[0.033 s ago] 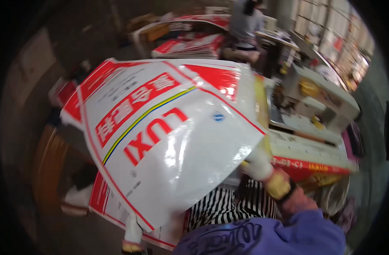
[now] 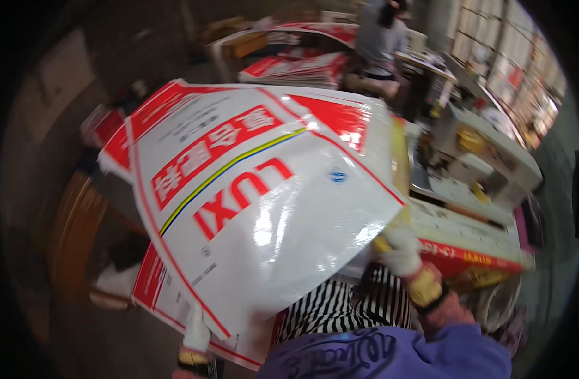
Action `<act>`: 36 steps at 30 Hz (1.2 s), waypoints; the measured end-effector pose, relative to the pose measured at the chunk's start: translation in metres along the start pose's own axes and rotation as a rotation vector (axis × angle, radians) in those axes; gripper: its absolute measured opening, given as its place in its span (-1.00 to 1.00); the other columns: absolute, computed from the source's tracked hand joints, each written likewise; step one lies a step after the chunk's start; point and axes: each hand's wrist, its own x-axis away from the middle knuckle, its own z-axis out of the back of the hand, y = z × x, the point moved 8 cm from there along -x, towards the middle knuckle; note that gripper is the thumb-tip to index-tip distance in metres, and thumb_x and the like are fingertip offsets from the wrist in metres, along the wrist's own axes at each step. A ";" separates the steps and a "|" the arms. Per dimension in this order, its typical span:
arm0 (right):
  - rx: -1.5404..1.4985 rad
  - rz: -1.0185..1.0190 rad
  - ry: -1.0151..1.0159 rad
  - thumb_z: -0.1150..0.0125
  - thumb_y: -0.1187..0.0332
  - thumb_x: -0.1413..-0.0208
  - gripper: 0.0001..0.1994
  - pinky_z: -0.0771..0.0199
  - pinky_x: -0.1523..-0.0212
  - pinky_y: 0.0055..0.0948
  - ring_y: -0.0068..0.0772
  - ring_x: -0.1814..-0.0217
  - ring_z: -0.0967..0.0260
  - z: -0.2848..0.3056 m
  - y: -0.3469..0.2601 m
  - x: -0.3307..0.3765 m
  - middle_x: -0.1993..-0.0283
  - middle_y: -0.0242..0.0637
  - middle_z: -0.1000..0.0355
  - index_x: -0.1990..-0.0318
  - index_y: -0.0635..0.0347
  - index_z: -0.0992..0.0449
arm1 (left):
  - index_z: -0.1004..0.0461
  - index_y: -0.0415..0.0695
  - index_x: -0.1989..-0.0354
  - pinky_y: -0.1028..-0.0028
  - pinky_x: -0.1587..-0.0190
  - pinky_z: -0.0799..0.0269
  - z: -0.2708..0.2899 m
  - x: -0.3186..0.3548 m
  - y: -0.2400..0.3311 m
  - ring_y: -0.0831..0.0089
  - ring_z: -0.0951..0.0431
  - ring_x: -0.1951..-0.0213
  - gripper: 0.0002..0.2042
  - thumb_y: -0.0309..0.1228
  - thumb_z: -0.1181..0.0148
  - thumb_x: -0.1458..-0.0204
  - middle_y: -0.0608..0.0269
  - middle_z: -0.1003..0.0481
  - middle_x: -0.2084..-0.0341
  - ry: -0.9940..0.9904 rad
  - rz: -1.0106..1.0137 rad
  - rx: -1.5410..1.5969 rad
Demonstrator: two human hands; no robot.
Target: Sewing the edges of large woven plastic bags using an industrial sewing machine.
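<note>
A large white plastic sack (image 2: 289, 246) with red print and a yellow-blue stripe lies slantwise in front of me, its near side bulging over my lap. My left hand (image 2: 196, 328), in a white glove, is closed at the sack's near left edge; its fingertips are partly hidden. By the right edge, below the sack's right corner, is my white-gloved right hand (image 2: 401, 252). Its fingers are blurred, with yellow at the tips, and whether they grip the edge cannot be made out. More red-and-white sacks (image 2: 340, 120) lie beneath the top one.
A sewing machine (image 2: 485, 158) stands to the right on a pale bench (image 2: 466, 230) with a red front. Farther back are a stack of printed sacks (image 2: 296, 69) and a seated person (image 2: 378, 47). Brown wooden furniture (image 2: 74, 221) is at the left.
The whole view has shifted slightly, so the sack and the background sit farther right. My left hand shows a little higher, with more of its wrist visible.
</note>
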 end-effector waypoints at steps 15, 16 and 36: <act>-0.839 -0.588 -0.152 -0.06 0.53 -0.02 -0.70 -0.31 0.48 -0.67 -0.63 0.49 -0.29 -0.044 0.040 0.011 0.43 -0.45 -0.36 0.04 0.26 -0.44 | -0.41 -0.32 0.21 0.22 0.34 -0.38 0.130 -0.008 -0.007 0.09 -0.50 0.42 -0.65 -0.24 0.11 -0.10 -0.09 -0.48 0.48 0.781 -0.251 -0.714; -0.848 -0.563 -0.223 -0.05 0.53 -0.02 -0.69 -0.32 0.48 -0.66 -0.63 0.49 -0.29 -0.054 0.019 0.015 0.43 -0.45 -0.36 0.03 0.25 -0.44 | -0.42 -0.27 0.21 0.17 0.34 -0.36 0.141 0.009 -0.030 0.02 -0.48 0.41 -0.67 -0.23 0.11 -0.09 -0.11 -0.47 0.49 0.829 -0.212 -0.930; 0.078 0.032 -0.622 -0.10 0.23 0.04 -0.56 -0.30 0.02 -0.25 -0.07 0.05 -0.31 -0.322 -0.005 0.009 0.06 0.04 -0.35 -0.03 0.17 -0.35 | -0.36 -0.12 0.37 0.35 0.30 -0.35 0.290 0.203 -0.336 0.29 -0.51 0.35 -0.90 -0.40 0.05 0.01 0.18 -0.49 0.44 1.143 0.415 -0.725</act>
